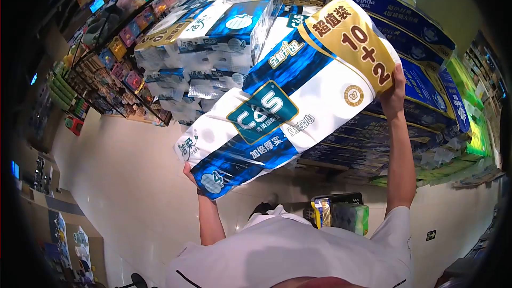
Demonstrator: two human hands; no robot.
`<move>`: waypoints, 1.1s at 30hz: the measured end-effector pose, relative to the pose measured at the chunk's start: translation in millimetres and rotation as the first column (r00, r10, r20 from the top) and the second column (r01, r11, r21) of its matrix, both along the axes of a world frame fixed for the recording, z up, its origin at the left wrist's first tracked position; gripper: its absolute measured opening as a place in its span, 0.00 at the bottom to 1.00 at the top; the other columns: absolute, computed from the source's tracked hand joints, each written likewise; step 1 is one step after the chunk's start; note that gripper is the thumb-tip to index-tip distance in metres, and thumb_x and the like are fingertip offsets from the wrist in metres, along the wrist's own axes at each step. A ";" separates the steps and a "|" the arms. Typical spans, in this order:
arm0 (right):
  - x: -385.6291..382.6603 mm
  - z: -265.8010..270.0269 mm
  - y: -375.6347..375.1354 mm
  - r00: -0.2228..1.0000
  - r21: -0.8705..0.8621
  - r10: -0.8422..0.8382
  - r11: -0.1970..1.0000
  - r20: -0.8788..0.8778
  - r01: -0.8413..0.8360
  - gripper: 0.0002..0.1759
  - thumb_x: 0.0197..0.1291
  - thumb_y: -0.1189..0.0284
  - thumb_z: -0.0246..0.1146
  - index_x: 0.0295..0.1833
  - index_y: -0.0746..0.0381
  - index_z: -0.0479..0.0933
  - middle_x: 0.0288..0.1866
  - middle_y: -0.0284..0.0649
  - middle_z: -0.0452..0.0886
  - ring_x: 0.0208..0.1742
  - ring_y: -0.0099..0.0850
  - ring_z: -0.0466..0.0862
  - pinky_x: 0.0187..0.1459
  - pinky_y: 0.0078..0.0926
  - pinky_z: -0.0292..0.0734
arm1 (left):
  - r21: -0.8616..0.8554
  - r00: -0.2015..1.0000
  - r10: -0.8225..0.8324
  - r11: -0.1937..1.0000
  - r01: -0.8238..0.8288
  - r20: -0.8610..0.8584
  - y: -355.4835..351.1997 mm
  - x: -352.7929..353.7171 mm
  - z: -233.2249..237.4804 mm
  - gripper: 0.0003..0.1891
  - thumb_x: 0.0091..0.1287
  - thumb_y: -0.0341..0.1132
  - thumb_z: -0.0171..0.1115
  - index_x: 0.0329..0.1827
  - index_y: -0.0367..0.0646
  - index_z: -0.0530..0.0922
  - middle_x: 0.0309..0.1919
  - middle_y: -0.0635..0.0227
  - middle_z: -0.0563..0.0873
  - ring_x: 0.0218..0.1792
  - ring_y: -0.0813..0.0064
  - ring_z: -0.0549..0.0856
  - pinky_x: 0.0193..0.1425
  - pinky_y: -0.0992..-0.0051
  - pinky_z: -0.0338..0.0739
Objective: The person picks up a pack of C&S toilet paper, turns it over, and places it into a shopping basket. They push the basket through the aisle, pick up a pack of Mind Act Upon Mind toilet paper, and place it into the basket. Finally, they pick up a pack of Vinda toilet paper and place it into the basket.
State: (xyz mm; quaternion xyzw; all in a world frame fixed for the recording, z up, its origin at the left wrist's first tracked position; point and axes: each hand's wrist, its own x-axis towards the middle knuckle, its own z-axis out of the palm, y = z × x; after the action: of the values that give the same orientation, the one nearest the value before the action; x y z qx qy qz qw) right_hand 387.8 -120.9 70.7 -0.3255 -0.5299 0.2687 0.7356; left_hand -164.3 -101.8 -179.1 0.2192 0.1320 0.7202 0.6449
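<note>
Holding up the paper pack, left hand grips near left, right hand far right; moving it likely needs both.

We wear a loose, pale grey shirt with short sleeves; the right sleeve ends above our elbow, leaving the forearm bare; a thin dark line marks the cloth low on our left side, and a similar short one shows low on the right; both hands are ungloved; the cloth looks plain and softly creased.
</note>
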 end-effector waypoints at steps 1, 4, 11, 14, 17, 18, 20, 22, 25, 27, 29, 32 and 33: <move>0.3 -1.8 -7.9 0.999 0.023 -0.030 0.999 0.012 0.029 0.44 0.74 0.39 0.54 0.77 0.66 0.64 0.70 0.44 0.77 0.72 0.33 0.76 0.71 0.36 0.72 | 0.003 1.000 0.018 1.000 -0.018 -0.020 0.1 -1.1 12.5 0.44 0.69 0.63 0.54 0.83 0.46 0.59 0.76 0.53 0.71 0.70 0.49 0.76 0.73 0.48 0.73; 16.2 -16.0 -51.4 0.994 0.132 -0.093 0.987 0.049 0.086 0.53 0.65 0.36 0.65 0.76 0.70 0.63 0.70 0.46 0.75 0.72 0.35 0.76 0.72 0.35 0.70 | 0.159 0.988 0.053 0.987 -0.030 -0.142 -8.4 -15.7 80.4 0.45 0.73 0.67 0.53 0.84 0.46 0.58 0.77 0.53 0.70 0.73 0.49 0.74 0.75 0.46 0.73; 104.3 -48.8 -160.5 0.779 0.216 -0.623 0.772 0.075 0.597 0.53 0.65 0.31 0.59 0.74 0.67 0.67 0.69 0.40 0.75 0.70 0.33 0.75 0.72 0.37 0.67 | 0.360 0.955 -0.200 0.893 0.270 -0.219 18.3 -18.3 212.0 0.40 0.78 0.64 0.46 0.83 0.46 0.59 0.75 0.57 0.73 0.72 0.56 0.75 0.76 0.52 0.71; 101.9 -30.6 -189.3 0.708 0.138 -0.683 0.695 -0.179 0.706 0.38 0.76 0.44 0.55 0.75 0.66 0.68 0.70 0.38 0.76 0.68 0.31 0.76 0.72 0.36 0.67 | 0.487 0.897 -0.324 0.756 0.437 -0.300 50.3 -7.5 236.6 0.40 0.78 0.66 0.43 0.83 0.47 0.60 0.75 0.60 0.74 0.72 0.59 0.75 0.76 0.54 0.69; 119.6 -19.5 -215.1 0.713 0.025 -0.665 0.728 -0.223 0.686 0.32 0.78 0.50 0.55 0.72 0.65 0.73 0.66 0.38 0.79 0.65 0.28 0.78 0.69 0.31 0.69 | 0.572 0.799 -0.451 0.560 0.600 -0.396 89.2 26.6 250.1 0.40 0.79 0.68 0.41 0.83 0.47 0.61 0.74 0.63 0.75 0.72 0.62 0.74 0.77 0.56 0.68; 119.8 -15.7 -217.3 0.690 0.021 -0.695 0.701 -0.201 0.712 0.32 0.78 0.50 0.55 0.71 0.65 0.74 0.66 0.38 0.80 0.64 0.28 0.79 0.68 0.31 0.70 | 0.578 0.762 -0.486 0.502 0.644 -0.427 98.3 43.7 251.2 0.41 0.79 0.69 0.40 0.82 0.48 0.62 0.74 0.64 0.75 0.72 0.63 0.74 0.77 0.57 0.67; 147.7 -23.9 -224.2 0.647 -0.054 -0.758 0.652 -0.084 0.756 0.30 0.78 0.51 0.55 0.67 0.66 0.77 0.62 0.38 0.81 0.62 0.28 0.80 0.66 0.29 0.70 | 0.521 0.715 -0.522 0.492 0.698 -0.465 98.6 83.9 255.3 0.41 0.78 0.70 0.42 0.82 0.49 0.64 0.73 0.66 0.77 0.69 0.63 0.76 0.73 0.57 0.70; 146.7 -19.1 -223.0 0.605 -0.038 -0.793 0.608 -0.075 0.793 0.29 0.77 0.49 0.57 0.64 0.64 0.79 0.53 0.34 0.84 0.49 0.22 0.83 0.49 0.24 0.78 | 0.457 0.694 -0.533 0.523 0.720 -0.483 103.9 94.6 251.7 0.40 0.78 0.69 0.44 0.81 0.49 0.65 0.72 0.66 0.77 0.68 0.64 0.77 0.73 0.59 0.71; 132.4 6.9 -231.2 0.596 -0.208 -0.801 0.574 0.060 0.792 0.29 0.76 0.45 0.55 0.58 0.60 0.81 0.38 0.30 0.84 0.31 0.18 0.81 0.29 0.20 0.73 | 0.328 0.773 -0.253 0.797 0.508 -0.582 70.3 119.9 269.3 0.39 0.77 0.66 0.52 0.79 0.46 0.66 0.67 0.66 0.81 0.64 0.69 0.81 0.66 0.63 0.77; 128.0 18.0 -224.3 0.532 -0.205 -0.845 0.512 0.055 0.834 0.28 0.76 0.44 0.55 0.56 0.59 0.82 0.34 0.28 0.81 0.25 0.16 0.76 0.22 0.19 0.64 | 0.277 0.782 -0.312 0.811 0.515 -0.540 68.5 130.2 284.4 0.34 0.79 0.63 0.50 0.76 0.48 0.71 0.64 0.69 0.83 0.62 0.71 0.83 0.65 0.64 0.78; 143.6 20.0 -220.7 0.532 -0.181 -0.843 0.513 0.081 0.839 0.30 0.77 0.42 0.52 0.57 0.58 0.82 0.31 0.27 0.80 0.21 0.15 0.72 0.19 0.19 0.58 | 0.239 0.787 -0.345 0.823 0.516 -0.511 71.3 133.4 292.5 0.31 0.80 0.62 0.48 0.73 0.50 0.74 0.62 0.71 0.85 0.60 0.73 0.85 0.62 0.66 0.79; 146.7 15.9 -219.3 0.571 -0.041 -0.813 0.570 0.111 0.820 0.39 0.75 0.36 0.49 0.71 0.58 0.74 0.41 0.29 0.82 0.28 0.15 0.75 0.23 0.17 0.62 | 0.240 0.867 -0.239 0.898 0.368 -0.437 68.3 139.9 281.4 0.42 0.72 0.72 0.53 0.76 0.48 0.71 0.67 0.69 0.82 0.64 0.71 0.82 0.66 0.63 0.78; 147.4 12.3 -217.6 0.583 0.005 -0.804 0.588 0.114 0.809 0.43 0.74 0.34 0.48 0.75 0.58 0.71 0.44 0.29 0.83 0.31 0.15 0.77 0.24 0.17 0.63 | 0.375 0.871 -0.184 0.848 0.376 -0.456 65.1 142.6 273.0 0.45 0.69 0.74 0.54 0.77 0.47 0.70 0.68 0.68 0.81 0.65 0.71 0.82 0.67 0.61 0.78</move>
State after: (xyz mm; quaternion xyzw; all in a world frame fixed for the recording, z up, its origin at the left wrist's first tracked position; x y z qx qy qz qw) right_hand 535.1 -338.4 83.0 -0.5611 -0.3555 -0.0988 0.7410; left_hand -21.7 -36.7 93.9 0.5235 0.0568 0.5655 0.6348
